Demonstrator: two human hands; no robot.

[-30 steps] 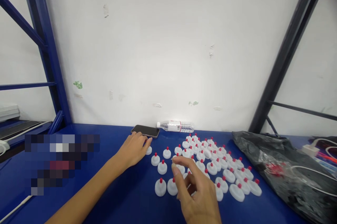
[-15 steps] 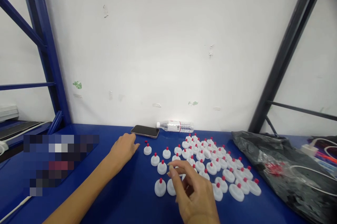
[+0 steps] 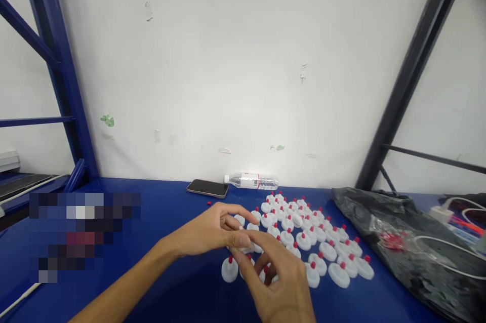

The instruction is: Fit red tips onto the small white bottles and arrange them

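My left hand (image 3: 216, 229) and my right hand (image 3: 275, 270) meet over the blue table, with their fingertips touching or nearly so. The fingers of both are curled in a pinch, and whatever lies between them is hidden or too small to name. White plastic shows just under the fingertips; I cannot tell whether it is held. A white piece with a red tip (image 3: 230, 270) stands just below the hands. Many similar white pieces (image 3: 339, 275) spread to the right. One small red cap (image 3: 208, 203) lies alone beyond my left hand.
A phone (image 3: 207, 188) and a clear bottle (image 3: 250, 181) lie along the wall. At the right is a black plastic bag (image 3: 364, 216) with a clear bag of red caps (image 3: 393, 241) on it. Blue posts (image 3: 66, 70) rise at the left; a pixelated patch covers the table there.
My left hand has moved right, from near the small red cap to my right hand, and its fingers have curled. My right hand stays in about the same place. The view has shifted slightly.
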